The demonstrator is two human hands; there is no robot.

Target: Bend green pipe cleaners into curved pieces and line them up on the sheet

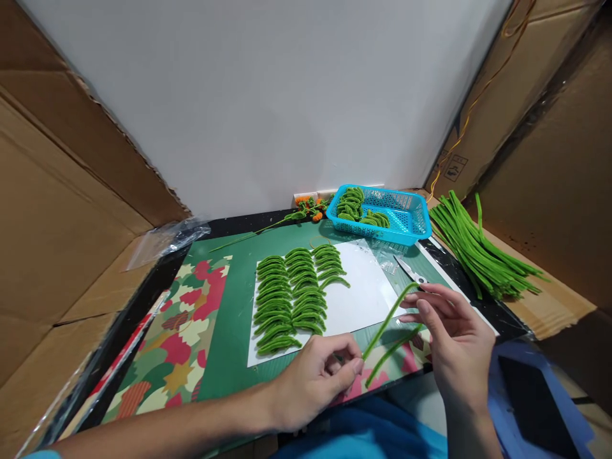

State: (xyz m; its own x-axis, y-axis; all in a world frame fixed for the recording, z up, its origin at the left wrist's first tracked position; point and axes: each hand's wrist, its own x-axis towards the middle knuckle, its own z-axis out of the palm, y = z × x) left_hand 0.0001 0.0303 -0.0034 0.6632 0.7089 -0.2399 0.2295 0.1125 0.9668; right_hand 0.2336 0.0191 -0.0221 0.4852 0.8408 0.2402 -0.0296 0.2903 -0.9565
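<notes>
A green fuzzy stem [388, 320] runs between my hands at the table's front edge and bends back near my right fingers, its free end hanging low. My left hand [321, 377] pinches one end between thumb and fingers. My right hand [454, 338] is closed lightly around the bend, thumb near the fingertips. Short curved green pieces [273, 306] lie in stacked columns on a white sheet [361, 306], left of my right hand. The third column is shorter than the other two. Scissors [412, 270] lie just beyond my right hand.
A blue basket [411, 236] at the back holds more curved green pieces. Orange flowers [317, 217] on green stems lie left of it. A bundle of long green stems [482, 255] rests at right. Cardboard walls [71, 191] stand on both sides. A dark flat object [538, 408] lies lower right.
</notes>
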